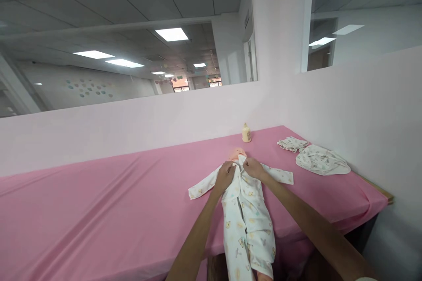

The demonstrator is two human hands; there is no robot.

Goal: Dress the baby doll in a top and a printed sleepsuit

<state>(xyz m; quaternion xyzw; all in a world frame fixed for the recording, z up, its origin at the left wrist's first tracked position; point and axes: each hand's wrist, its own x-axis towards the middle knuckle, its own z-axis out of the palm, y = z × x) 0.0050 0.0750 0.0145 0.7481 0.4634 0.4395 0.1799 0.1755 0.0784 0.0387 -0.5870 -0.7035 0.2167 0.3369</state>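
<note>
A baby doll (236, 153) lies on its back on the pink tablecloth (99, 210), dressed in a white printed romper (247, 219) whose legs hang over the front edge. My left hand (225, 176) and my right hand (253, 167) are both at the romper's chest, just below the doll's chin. Each hand pinches one side of the garment's front opening, fingers closed on the cloth. The sleeves spread out flat to either side.
A small cream bottle (246, 133) stands behind the doll's head near the pink wall. Two folded printed baby garments, a small one (292, 143) and a larger one (321, 160), lie at the table's right end. The table's right corner (384, 193) drops off close by.
</note>
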